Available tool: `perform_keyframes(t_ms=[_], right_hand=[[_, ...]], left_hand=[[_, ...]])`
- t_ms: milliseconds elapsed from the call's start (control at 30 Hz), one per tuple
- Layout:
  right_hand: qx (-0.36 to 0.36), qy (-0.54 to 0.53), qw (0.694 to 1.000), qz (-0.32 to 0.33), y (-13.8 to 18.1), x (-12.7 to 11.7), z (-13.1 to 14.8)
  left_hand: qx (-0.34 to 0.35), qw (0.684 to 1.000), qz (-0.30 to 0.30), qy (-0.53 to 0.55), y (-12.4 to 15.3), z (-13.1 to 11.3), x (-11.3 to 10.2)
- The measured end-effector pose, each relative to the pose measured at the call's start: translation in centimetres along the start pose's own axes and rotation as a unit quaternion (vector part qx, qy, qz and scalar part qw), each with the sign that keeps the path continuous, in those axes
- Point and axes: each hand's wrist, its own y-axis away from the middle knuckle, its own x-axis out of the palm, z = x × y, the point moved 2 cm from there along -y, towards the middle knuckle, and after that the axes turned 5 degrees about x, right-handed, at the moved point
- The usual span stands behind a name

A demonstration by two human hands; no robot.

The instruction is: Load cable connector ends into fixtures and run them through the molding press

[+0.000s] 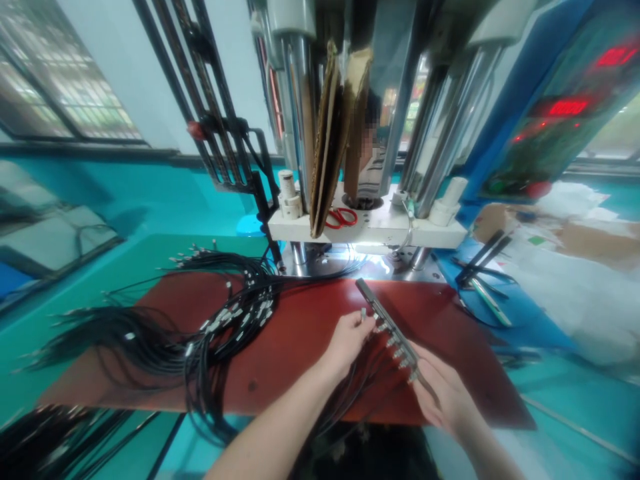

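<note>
My right hand [443,387] grips the near end of a long, narrow metal bar [380,308], held at a slant above the reddish-brown board. Several small metal connectors [397,350] sit in a row along the bar's left edge, with thin black cables trailing down from them. My left hand [353,340] is at the bar's upper left side, thumb and fingers pinched on a small metal cable connector [364,313]. Whether that connector touches the bar I cannot tell. On the board's left lies a big bundle of black cables [205,387] with silvery ends and pale tags.
The reddish-brown board [300,373] rests on a green bench. Behind it stands a press with a white plate [430,233], where red-handled scissors [341,218] and folded cardboard [327,147] sit. Pliers-like tools [483,260] and white bags [565,287] lie right. A person is partly visible behind the press.
</note>
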Motion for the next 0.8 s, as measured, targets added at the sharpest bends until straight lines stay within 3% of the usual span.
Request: perform_keyframes(t_ms=[133,500,667,800], right_hand=[[0.007,0.02,1.0,-0.008,0.0,0.0,0.3],[0.011,0.036,0.999,-0.02,0.4,0.3,1.5],[-0.017,0.031,0.998,-0.051,0.0,0.7,1.1],[-0.016,0.042,0.998,-0.038,0.1,0.5,1.2]], left_hand=[[0.048,0.998,-0.001,-0.044,-0.2,-0.4,-0.2],[0.048,0.995,0.007,-0.089,-0.8,0.1,-0.5],[0.083,0.987,0.013,-0.136,-0.8,0.2,-0.7],[0.107,0.977,0.04,-0.178,-0.6,-0.6,-1.3]])
